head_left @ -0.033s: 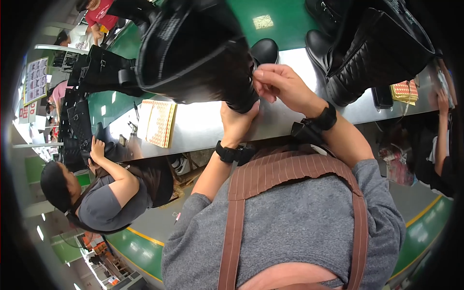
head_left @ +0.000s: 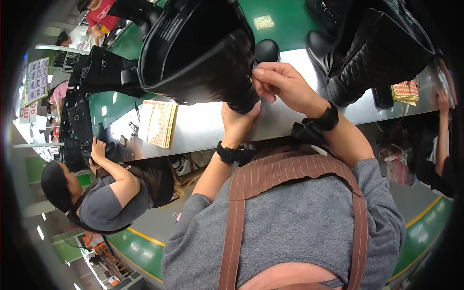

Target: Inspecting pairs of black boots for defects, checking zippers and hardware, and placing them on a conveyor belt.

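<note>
A tall black boot (head_left: 203,65) stands in front of me, its wide shaft opening tipped toward me. My left hand (head_left: 236,124) is wrapped round its lower back near the heel, with most fingers hidden behind it. At the boot's right side, my right hand (head_left: 288,86) is closed in a pinch. Whatever lies between its thumb and forefinger cannot be made out. A rounded black boot toe (head_left: 267,51) shows just beyond the right hand.
Black boots (head_left: 369,60) stand to the right on the metal bench (head_left: 285,121), before a green surface (head_left: 295,26). Patterned sheet stacks (head_left: 158,123) lie left and right, the right one beside a flat black object (head_left: 382,98). More boots (head_left: 107,70) and a co-worker (head_left: 116,193) are at left.
The boot's shaft has shifted slightly to the right and shows more of its inside. Both hands stay almost in place on it.
</note>
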A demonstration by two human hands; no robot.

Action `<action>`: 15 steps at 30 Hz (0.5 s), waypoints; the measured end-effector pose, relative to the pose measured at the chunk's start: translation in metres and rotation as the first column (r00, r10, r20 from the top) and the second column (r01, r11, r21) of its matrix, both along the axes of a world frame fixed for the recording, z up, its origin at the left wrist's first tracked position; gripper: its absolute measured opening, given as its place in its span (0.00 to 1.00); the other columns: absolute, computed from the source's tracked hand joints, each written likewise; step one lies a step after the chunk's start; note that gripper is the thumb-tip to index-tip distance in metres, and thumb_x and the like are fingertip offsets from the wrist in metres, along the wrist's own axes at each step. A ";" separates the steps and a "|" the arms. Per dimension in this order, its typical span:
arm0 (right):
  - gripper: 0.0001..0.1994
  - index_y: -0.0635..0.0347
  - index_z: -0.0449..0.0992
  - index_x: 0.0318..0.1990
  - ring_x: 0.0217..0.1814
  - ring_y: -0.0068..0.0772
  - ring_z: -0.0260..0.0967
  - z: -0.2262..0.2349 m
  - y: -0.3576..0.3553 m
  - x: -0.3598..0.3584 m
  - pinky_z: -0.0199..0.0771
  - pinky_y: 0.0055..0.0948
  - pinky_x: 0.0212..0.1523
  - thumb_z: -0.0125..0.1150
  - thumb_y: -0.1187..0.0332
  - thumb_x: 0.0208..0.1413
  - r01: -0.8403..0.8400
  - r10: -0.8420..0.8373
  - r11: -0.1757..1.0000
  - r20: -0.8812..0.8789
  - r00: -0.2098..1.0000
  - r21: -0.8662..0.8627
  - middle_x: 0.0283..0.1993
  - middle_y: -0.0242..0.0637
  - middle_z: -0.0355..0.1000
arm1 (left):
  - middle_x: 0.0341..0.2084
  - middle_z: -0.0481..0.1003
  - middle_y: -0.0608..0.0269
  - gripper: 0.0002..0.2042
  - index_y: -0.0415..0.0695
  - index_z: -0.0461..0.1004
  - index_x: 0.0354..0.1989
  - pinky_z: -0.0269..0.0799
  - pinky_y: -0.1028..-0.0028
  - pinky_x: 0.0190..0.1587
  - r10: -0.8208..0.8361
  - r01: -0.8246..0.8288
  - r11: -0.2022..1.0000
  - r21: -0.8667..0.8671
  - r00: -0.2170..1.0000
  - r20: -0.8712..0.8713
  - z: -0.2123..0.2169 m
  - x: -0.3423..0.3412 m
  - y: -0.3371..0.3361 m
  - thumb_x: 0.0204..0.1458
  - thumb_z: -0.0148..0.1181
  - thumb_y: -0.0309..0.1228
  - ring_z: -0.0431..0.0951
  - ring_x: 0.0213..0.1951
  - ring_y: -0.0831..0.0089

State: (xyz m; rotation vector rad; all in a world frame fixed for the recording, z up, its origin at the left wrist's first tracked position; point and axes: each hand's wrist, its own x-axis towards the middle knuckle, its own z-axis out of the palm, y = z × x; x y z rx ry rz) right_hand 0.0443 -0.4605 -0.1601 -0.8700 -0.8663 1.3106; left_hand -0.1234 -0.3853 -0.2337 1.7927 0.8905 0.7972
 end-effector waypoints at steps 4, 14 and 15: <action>0.16 0.61 0.73 0.28 0.21 0.15 0.62 0.023 0.002 -0.003 0.62 0.16 0.23 0.49 0.61 0.65 0.018 -0.033 0.992 0.118 0.992 0.125 0.24 0.27 0.69 | 0.38 0.77 0.59 0.23 0.40 0.70 0.46 0.72 0.71 0.45 -0.022 0.022 1.000 0.014 1.000 0.003 -0.002 0.001 0.003 0.39 0.71 0.29 0.77 0.41 0.70; 0.17 0.64 0.74 0.28 0.20 0.16 0.65 0.076 0.002 -0.003 0.65 0.17 0.23 0.50 0.60 0.64 -0.005 -0.046 0.985 0.294 0.955 0.171 0.24 0.31 0.71 | 0.39 0.74 0.63 0.24 0.38 0.69 0.46 0.71 0.75 0.45 -0.021 0.027 0.997 -0.071 0.995 0.093 0.006 -0.003 -0.003 0.39 0.72 0.28 0.74 0.41 0.75; 0.17 0.64 0.74 0.28 0.20 0.16 0.65 0.074 0.003 -0.003 0.65 0.17 0.23 0.50 0.60 0.64 -0.011 -0.042 0.985 0.301 0.953 0.172 0.24 0.31 0.71 | 0.45 0.70 0.58 0.30 0.37 0.64 0.51 0.67 0.72 0.50 -0.073 0.074 0.997 -0.026 0.996 0.053 0.009 -0.007 0.001 0.39 0.71 0.27 0.71 0.47 0.71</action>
